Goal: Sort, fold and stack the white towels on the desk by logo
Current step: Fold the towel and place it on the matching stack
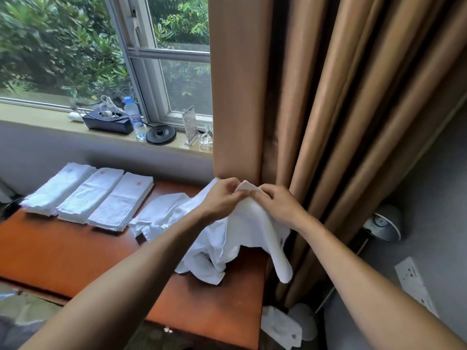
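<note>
Right now, mid-frame, your left hand and right hand each pinch the top edge of a white towel, which drapes down over the loose heap on the counter. Three folded stacks lie side by side at left. Upper left, a black tray holds a white cable.

Window w/ white frame, green foliage outside, daylight coming in. Beige sill below it, grey wall under that. Tan curtain hangs at back-right corner of orange-brown desk. Grey lamp just right of curtain.
</note>
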The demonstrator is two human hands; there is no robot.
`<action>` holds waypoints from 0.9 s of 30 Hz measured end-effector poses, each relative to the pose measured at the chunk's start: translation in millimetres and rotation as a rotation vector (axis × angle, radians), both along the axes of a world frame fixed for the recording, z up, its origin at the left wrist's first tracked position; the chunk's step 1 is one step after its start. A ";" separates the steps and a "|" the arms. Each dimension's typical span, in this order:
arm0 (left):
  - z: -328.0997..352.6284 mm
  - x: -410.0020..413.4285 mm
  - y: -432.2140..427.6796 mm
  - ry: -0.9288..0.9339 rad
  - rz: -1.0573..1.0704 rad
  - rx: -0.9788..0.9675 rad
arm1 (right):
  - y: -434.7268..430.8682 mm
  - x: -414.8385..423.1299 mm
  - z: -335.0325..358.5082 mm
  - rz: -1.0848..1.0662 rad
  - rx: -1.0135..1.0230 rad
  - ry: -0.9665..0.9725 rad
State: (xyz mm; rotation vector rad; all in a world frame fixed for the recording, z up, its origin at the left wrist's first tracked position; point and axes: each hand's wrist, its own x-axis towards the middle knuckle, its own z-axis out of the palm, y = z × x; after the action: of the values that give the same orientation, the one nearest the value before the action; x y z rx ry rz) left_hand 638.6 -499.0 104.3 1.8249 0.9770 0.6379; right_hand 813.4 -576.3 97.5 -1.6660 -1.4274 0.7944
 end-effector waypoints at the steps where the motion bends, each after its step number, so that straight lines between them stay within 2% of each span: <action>1: -1.7 -2.1 1.2 0.019 0.046 0.023 | -5.8 -0.5 -6.4 -0.022 -0.006 0.071; 3: -7.6 -7.2 5.1 0.021 0.123 0.045 | -22.0 0.3 -26.8 -0.049 -0.052 0.138; 7: -14.4 -17.5 11.4 -0.027 0.153 0.069 | -49.2 -3.0 -67.7 -0.022 -0.207 0.094; 12: -28.9 -33.4 16.9 -0.028 0.220 0.086 | -57.4 -9.5 -95.7 -0.077 -0.299 0.026; 19: -40.3 -66.5 22.7 0.050 0.268 0.171 | -48.9 -32.0 -92.2 -0.176 -0.234 -0.061; 22: -47.4 -72.3 19.3 0.005 0.224 0.083 | -35.5 -48.2 -73.3 -0.193 -0.171 -0.025; 27: -48.9 -69.6 4.5 -0.081 0.095 -0.010 | -11.2 -71.2 -53.3 -0.303 -0.164 0.209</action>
State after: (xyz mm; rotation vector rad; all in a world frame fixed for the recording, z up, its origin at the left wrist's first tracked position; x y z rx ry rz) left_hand 569.1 -494.5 55.4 1.7382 1.0152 0.7584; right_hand 742.2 -587.5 44.2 -1.8091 -0.9605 0.8993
